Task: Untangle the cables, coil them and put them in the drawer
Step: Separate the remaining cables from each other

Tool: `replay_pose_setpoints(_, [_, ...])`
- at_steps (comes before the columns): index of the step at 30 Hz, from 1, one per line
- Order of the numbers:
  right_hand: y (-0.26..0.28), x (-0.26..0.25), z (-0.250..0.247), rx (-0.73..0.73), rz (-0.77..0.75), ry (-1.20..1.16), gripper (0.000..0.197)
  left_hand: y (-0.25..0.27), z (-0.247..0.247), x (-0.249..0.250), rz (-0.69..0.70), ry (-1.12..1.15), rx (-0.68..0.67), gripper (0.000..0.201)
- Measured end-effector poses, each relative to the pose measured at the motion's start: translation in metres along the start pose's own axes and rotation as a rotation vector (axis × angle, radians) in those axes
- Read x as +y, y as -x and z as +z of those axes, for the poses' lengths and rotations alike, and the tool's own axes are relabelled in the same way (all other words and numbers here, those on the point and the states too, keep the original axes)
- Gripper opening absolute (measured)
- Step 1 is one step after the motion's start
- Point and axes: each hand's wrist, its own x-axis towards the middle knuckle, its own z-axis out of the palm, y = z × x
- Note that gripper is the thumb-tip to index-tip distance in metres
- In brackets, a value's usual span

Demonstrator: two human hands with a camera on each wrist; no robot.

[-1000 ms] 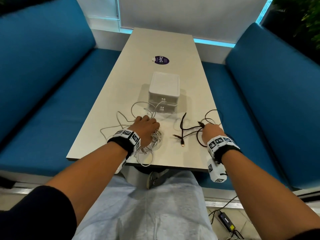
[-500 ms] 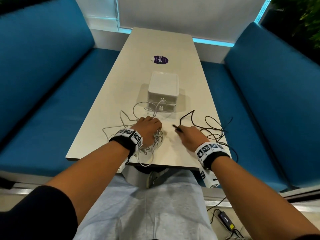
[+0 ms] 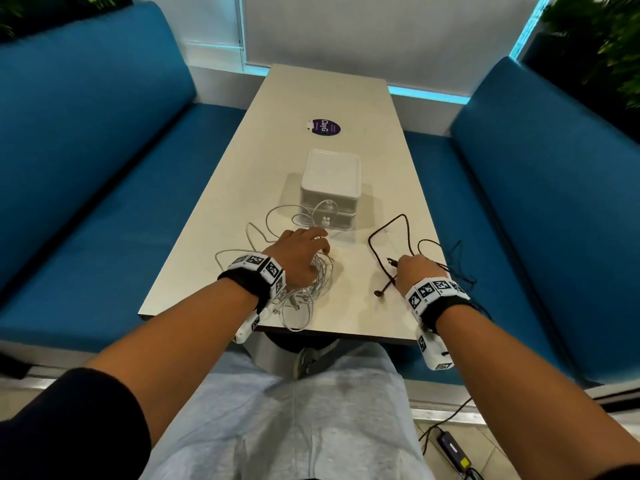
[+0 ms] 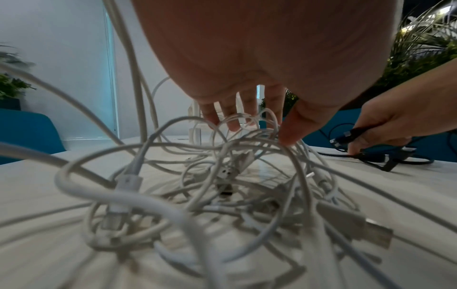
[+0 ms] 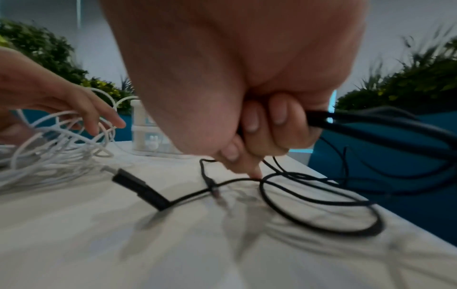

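A tangle of white cables (image 3: 311,285) (image 4: 222,185) lies near the table's front edge. My left hand (image 3: 301,252) (image 4: 247,125) rests on top of it, its fingers fairly straight and spread, the fingertips touching the strands. My right hand (image 3: 415,271) (image 5: 259,133) grips a black cable (image 3: 388,230) (image 5: 321,205) in curled fingers, with one finger touching the table. The cable's loops trail over the table's right edge, and a black plug (image 5: 138,187) lies in front of the hand. The white drawer box (image 3: 330,188) (image 5: 146,136) stands behind both hands, its drawers closed.
The light table (image 3: 346,98) is narrow, with blue benches (image 3: 104,202) (image 3: 536,202) on both sides. A purple sticker (image 3: 325,128) lies beyond the box. A power adapter (image 3: 453,452) and its lead lie on the floor at the right.
My right hand went left toward the white tangle, then drew back right with the black cable, which now lies apart from the white ones. My left hand stays on the tangle.
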Motion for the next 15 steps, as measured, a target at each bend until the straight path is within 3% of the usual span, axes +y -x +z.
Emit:
replay_pose_setpoints(3, [-0.001, -0.007, -0.004, 0.068, 0.033, -0.135, 0.025, 0.000, -0.002, -0.002, 0.038, -0.034, 0.093, 0.049])
replay_pose_setpoints(5, [-0.001, -0.017, -0.004, 0.103, -0.086, -0.234, 0.026, 0.000, -0.004, -0.003, 0.047, -0.062, 0.125, 0.047])
replay_pose_setpoints(7, [0.002, -0.026, 0.002, 0.041, -0.238, -0.282, 0.031, 0.000, -0.005, -0.003, 0.040, -0.085, 0.136, 0.044])
replay_pose_setpoints(10, [0.005, -0.029, 0.007, -0.060, -0.300, -0.178, 0.031, 0.003, -0.004, -0.005, 0.031, -0.105, 0.154, 0.041])
replay_pose_setpoints(15, [0.009, -0.009, -0.001, -0.012, -0.144, 0.146, 0.026, 0.005, -0.004, -0.006, -0.030, -0.118, 0.144, 0.040])
